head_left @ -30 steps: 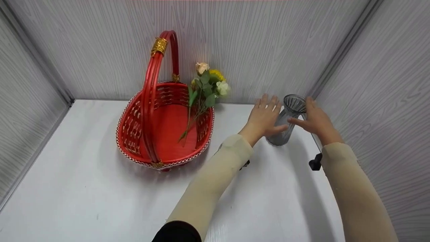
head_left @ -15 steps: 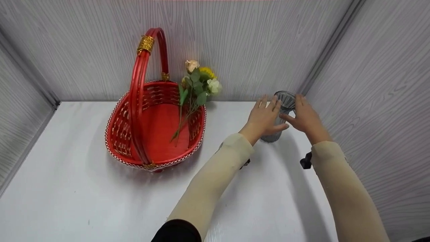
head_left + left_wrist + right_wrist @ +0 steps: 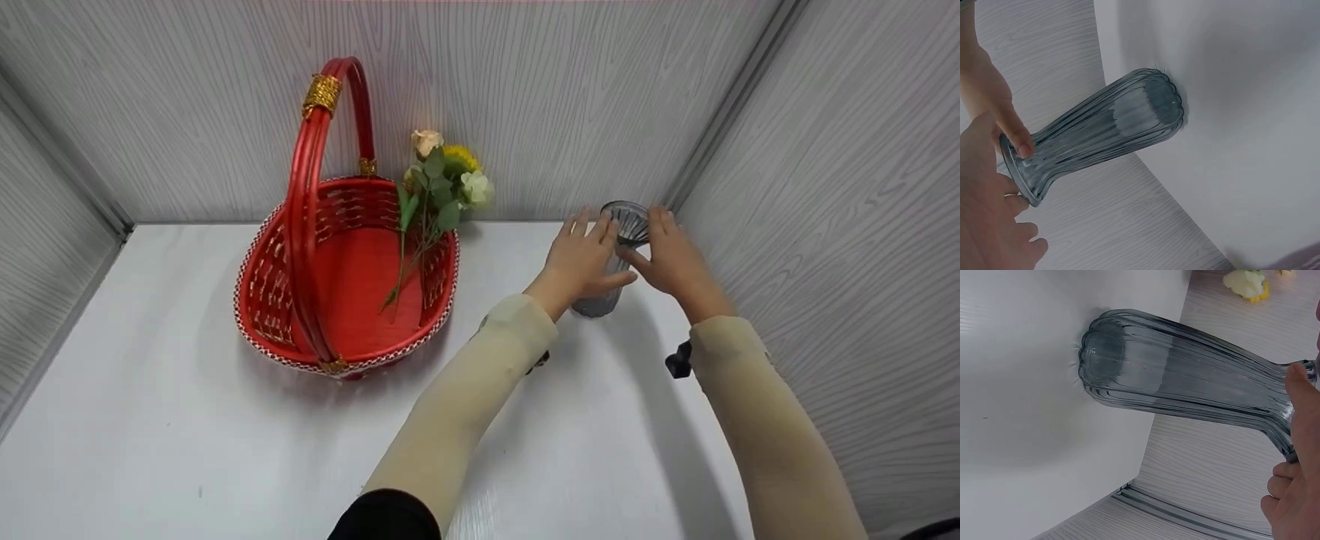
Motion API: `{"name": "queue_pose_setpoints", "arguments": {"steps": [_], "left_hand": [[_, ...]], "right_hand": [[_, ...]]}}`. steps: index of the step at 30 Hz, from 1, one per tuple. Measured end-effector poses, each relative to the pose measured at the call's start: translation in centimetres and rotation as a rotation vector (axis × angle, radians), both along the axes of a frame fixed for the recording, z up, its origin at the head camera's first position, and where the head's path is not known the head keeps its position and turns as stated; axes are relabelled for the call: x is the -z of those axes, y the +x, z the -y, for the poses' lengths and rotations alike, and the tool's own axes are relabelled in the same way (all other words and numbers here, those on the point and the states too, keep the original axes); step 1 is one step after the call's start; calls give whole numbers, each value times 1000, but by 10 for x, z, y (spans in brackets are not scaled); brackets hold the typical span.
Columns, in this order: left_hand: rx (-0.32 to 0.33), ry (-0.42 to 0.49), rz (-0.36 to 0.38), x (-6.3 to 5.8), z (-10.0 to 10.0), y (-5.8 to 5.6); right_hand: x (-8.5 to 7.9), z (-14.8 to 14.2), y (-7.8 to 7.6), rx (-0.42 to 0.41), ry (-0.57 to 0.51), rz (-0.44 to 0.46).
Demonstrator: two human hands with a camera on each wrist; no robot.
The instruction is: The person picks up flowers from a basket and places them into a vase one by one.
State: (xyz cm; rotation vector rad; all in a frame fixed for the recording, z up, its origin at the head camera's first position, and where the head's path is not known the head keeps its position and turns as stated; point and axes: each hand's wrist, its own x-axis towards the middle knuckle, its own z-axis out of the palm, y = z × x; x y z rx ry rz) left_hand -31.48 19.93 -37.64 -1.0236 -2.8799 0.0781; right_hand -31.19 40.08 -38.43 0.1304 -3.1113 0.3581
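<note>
A grey-blue ribbed glass vase point(image 3: 598, 304) stands on the white table near the back right corner. Its flared rim lies between the two hands in the head view. My left hand point(image 3: 576, 262) is at the vase's left side, fingers straight and spread, thumb pointing right across the front of the glass. On the other side, my right hand point(image 3: 676, 264) has straight fingers right at the rim and its thumb over the neck. The right wrist view shows that thumb point(image 3: 1297, 379) overlapping the neck of the vase point(image 3: 1185, 371). The base meets the tabletop in the left wrist view.
Left of centre on the table point(image 3: 225, 450) sits a red woven basket point(image 3: 244, 300) with a tall arched handle. Artificial flowers point(image 3: 442, 176) lean out over its right rim, stems inside. Wood-grain panels point(image 3: 540, 112) enclose the back and sides; the right wall point(image 3: 862, 225) is close to the right hand.
My left hand has come slightly closer to the vase. The head view has turned a little to the right, shifting basket and vase left in the picture.
</note>
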Motion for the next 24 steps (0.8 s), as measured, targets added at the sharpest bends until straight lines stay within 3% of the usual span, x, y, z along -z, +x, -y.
{"name": "queue_pose_setpoints", "arguments": {"steps": [24], "left_hand": [[-33,57,-17,2,23,-10]], "right_hand": [[4,17,17,-89,-3,-56]]}}
